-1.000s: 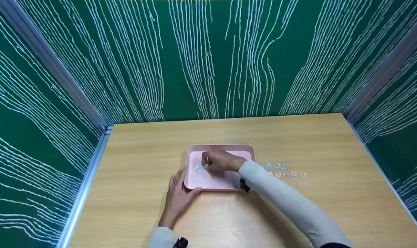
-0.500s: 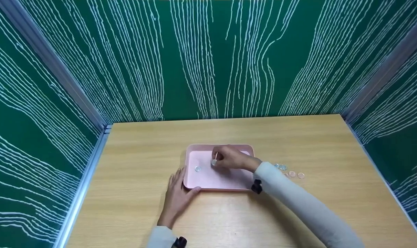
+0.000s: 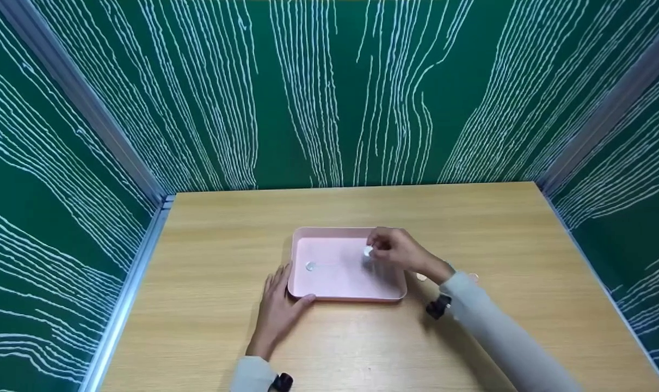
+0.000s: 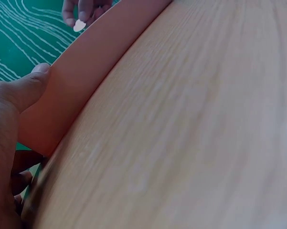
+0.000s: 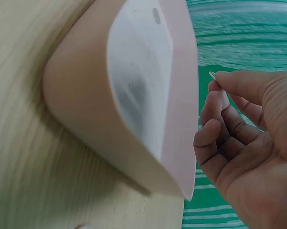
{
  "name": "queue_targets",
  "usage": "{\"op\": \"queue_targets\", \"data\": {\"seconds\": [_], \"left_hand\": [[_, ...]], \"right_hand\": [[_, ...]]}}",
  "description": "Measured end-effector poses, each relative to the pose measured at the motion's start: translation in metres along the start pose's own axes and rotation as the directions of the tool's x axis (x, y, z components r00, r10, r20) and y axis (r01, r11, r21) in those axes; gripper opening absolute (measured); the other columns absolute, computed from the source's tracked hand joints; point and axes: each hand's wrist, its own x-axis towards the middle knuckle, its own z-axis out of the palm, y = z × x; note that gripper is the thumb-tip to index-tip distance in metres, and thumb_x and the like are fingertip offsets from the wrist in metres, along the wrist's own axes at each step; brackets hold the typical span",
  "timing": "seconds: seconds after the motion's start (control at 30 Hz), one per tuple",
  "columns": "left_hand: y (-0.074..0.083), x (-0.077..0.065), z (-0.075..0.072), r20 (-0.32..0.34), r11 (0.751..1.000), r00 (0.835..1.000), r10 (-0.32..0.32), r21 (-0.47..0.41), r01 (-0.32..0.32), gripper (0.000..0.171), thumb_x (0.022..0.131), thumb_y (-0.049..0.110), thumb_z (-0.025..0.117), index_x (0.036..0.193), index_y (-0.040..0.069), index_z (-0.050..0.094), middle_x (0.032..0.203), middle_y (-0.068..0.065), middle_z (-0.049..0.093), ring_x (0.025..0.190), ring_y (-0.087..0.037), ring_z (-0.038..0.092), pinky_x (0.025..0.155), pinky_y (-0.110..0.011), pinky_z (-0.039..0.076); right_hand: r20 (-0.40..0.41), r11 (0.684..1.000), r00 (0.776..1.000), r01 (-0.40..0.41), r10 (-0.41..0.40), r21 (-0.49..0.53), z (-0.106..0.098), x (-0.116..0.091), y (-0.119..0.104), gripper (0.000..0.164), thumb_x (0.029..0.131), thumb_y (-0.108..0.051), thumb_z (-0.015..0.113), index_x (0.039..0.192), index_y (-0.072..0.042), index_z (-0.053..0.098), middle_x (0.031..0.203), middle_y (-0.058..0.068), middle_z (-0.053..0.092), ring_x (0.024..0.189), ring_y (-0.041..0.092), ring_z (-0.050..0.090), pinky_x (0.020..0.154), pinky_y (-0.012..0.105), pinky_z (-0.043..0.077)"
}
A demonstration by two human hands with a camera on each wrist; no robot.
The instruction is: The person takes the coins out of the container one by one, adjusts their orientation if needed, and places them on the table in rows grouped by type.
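Over the right part of the pink tray (image 3: pixel 334 283), my right hand (image 3: pixel 402 251) pinches a silvery coin (image 3: pixel 368 251) between thumb and forefinger. The right wrist view shows this coin (image 5: pixel 213 75) edge-on at the fingertips, with the other fingers loosely curled below. A second silvery coin (image 3: pixel 310 266) lies flat on the tray floor at the left. My left hand (image 3: pixel 277 316) rests at the tray's near left corner, fingers stretched along the left side. Its thumb (image 4: pixel 36 86) touches the outer front wall in the left wrist view.
Right of the tray, copper-coloured coins (image 3: pixel 421 276) lie on the wooden table (image 3: pixel 226 228); the right forearm (image 3: pixel 498 326) covers others there. Green panels (image 3: pixel 356 109) with white wavy lines stand behind and at both sides, joined by metal posts (image 3: pixel 607 103).
My right hand has lifted one silvery coin from beside the other in the tray and carried it rightward. The left hand stays at the corner.
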Motion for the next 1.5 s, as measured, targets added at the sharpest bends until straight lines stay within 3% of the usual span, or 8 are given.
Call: {"op": "queue_targets", "data": {"seconds": [0.2,0.37,0.63,0.97,1.27,1.5], "left_hand": [[-0.002,0.001,0.0,-0.01,1.0,1.0,0.019,-0.002,-0.019,0.104,0.091,0.054,0.088,0.17,0.006,0.041,0.17,-0.03,0.041,0.161,-0.05,0.034,0.137,-0.06,0.016],[-0.002,0.001,0.0,-0.006,1.0,1.0,0.014,-0.002,-0.014,0.104,0.091,0.054,0.087,0.17,0.008,0.041,0.17,-0.029,0.041,0.161,-0.049,0.034,0.137,-0.06,0.016],[0.001,-0.001,0.0,0.005,1.0,1.0,-0.016,-0.003,0.016,0.103,0.091,0.056,0.087,0.171,0.01,0.041,0.171,-0.031,0.038,0.162,-0.051,0.029,0.136,-0.064,0.016],[0.001,-0.001,-0.002,0.012,1.0,1.0,-0.006,-0.006,0.006,0.104,0.091,0.056,0.087,0.171,0.009,0.04,0.171,-0.03,0.038,0.162,-0.049,0.031,0.137,-0.06,0.014],[0.001,-0.002,-0.005,0.007,0.999,0.999,-0.036,0.002,0.036,0.105,0.09,0.058,0.087,0.172,0.012,0.039,0.173,-0.028,0.036,0.164,-0.051,0.025,0.136,-0.064,0.016],[0.002,-0.003,-0.001,0.014,0.999,0.999,-0.032,0.001,0.032,0.105,0.09,0.057,0.087,0.172,0.012,0.039,0.174,-0.027,0.037,0.163,-0.051,0.026,0.136,-0.064,0.017]], "right_hand": [[-0.12,0.997,0.992,-0.025,0.033,0.074,-0.015,-0.028,0.011,0.014,0.097,0.004,0.078,0.111,0.003,0.075,0.098,0.014,0.073,0.087,0.02,0.066,0.073,0.018,0.057],[-0.184,0.988,0.977,-0.087,0.109,0.125,-0.031,-0.054,0.02,0.017,0.098,0.003,0.077,0.115,0.002,0.075,0.098,0.016,0.073,0.086,0.021,0.064,0.072,0.019,0.057],[-0.292,0.985,0.943,-0.131,0.159,0.113,-0.055,-0.091,0.041,0.015,0.099,0.005,0.076,0.113,0.004,0.072,0.101,0.016,0.075,0.086,0.016,0.066,0.073,0.017,0.058],[-0.369,0.974,0.902,-0.214,0.225,0.07,-0.078,-0.129,0.068,0.017,0.103,0.001,0.075,0.119,0.005,0.071,0.106,0.019,0.073,0.09,0.015,0.067,0.077,0.017,0.057],[-0.386,0.949,0.867,-0.296,0.316,0.112,-0.097,-0.152,0.083,0.023,0.107,-0.004,0.07,0.128,0.005,0.068,0.113,0.021,0.069,0.094,0.019,0.062,0.073,0.019,0.057],[-0.392,0.944,0.86,-0.317,0.327,0.092,-0.099,-0.161,0.099,0.017,0.105,0.001,0.07,0.121,0.008,0.07,0.105,0.021,0.073,0.087,0.017,0.065,0.069,0.019,0.055]]}}
